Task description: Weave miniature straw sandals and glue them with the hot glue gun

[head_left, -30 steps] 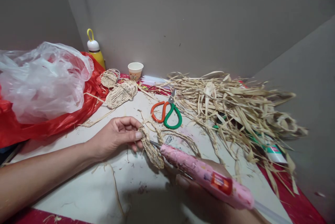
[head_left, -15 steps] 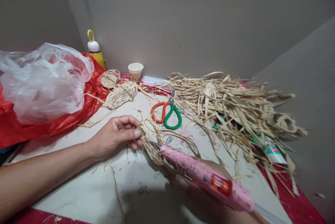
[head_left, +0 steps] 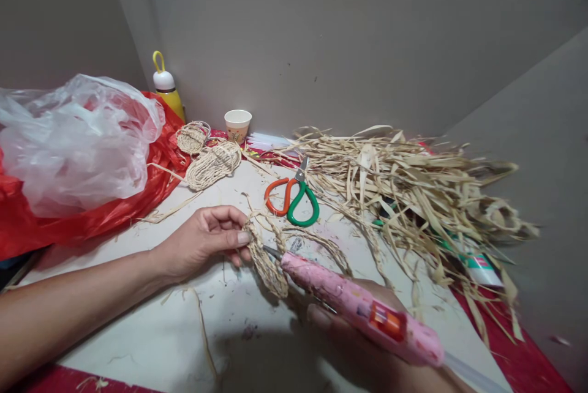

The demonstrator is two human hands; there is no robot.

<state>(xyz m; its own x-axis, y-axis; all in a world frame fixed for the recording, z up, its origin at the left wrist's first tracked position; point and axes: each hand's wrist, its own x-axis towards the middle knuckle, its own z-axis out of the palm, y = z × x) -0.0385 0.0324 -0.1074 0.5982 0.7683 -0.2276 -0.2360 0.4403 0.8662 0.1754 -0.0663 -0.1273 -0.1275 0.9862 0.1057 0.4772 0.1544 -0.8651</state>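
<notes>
My left hand (head_left: 202,240) pinches the edge of a small braided straw coil (head_left: 266,261), held on edge above the white table (head_left: 156,332). A loose braid (head_left: 321,245) trails from the coil to the right. My right hand (head_left: 362,344) grips a pink glue gun (head_left: 353,304), and its metal nozzle (head_left: 272,252) touches the coil's face. A clear glue stick pokes out of the gun's back end at the lower right.
Orange and green scissors (head_left: 291,197) lie just beyond the coil. A heap of dry straw strips (head_left: 413,191) fills the right side. Two woven straw pieces (head_left: 211,163), a paper cup (head_left: 237,125) and a yellow bottle (head_left: 166,90) stand at the back. Red and clear plastic bags (head_left: 78,148) lie left.
Almost nothing differs. The glue gun and the coil have shifted by a hair; both hands keep their grips.
</notes>
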